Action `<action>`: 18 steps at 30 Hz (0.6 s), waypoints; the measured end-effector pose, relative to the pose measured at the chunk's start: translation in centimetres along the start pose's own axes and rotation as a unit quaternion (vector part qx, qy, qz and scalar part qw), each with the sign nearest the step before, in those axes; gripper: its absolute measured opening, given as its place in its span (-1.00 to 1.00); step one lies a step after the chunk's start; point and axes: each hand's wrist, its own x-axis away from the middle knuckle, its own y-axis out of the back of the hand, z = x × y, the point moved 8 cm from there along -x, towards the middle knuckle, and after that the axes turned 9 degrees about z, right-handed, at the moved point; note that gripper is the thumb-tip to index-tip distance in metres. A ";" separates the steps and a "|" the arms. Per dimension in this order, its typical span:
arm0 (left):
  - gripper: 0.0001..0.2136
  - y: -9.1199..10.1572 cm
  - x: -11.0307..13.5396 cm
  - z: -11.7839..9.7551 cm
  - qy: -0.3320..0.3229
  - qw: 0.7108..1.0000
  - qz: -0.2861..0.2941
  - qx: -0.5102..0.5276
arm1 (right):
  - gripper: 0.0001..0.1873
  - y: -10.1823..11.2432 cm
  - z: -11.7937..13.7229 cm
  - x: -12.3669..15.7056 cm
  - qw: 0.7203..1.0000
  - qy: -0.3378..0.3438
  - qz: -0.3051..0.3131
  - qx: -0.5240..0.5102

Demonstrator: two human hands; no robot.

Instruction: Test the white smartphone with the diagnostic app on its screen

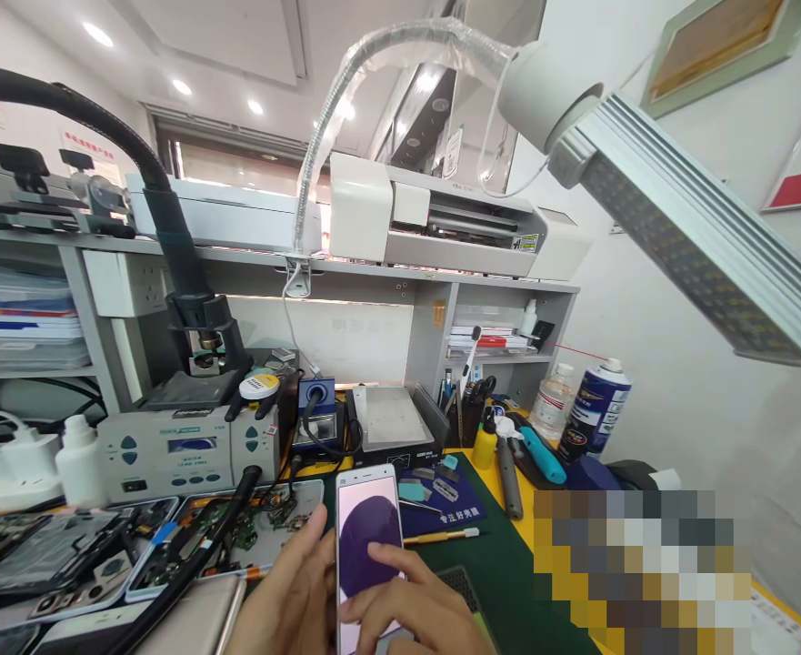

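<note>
From the person's head, the only view looked forward and down across the desk, the left hand and right hand near its bottom edge, the ceiling along its top.

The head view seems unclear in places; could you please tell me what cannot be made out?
Phone, head view: lower end cut off by bottom edge; screen partly behind right hand.
Station display, head view: text too small.
Lower right, head view: masked by pixelated blocks.
</note>
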 end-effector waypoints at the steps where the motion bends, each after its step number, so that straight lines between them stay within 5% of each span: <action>1: -0.51 -0.4 -0.2 0.3 0.011 1.000 0.015 0.003 | -0.67 0.0 -0.1 0.0 1.000 -0.007 0.003 0.011; 8: -0.41 -1.1 -0.3 0.7 0.073 0.997 0.006 0.014 | -0.69 1.3 1.5 -0.7 0.996 0.046 -0.027 0.073; 18: -0.37 -1.3 -0.5 0.9 0.106 0.994 0.029 0.009 | -0.75 1.9 0.7 -0.3 0.997 -0.003 -0.058 0.057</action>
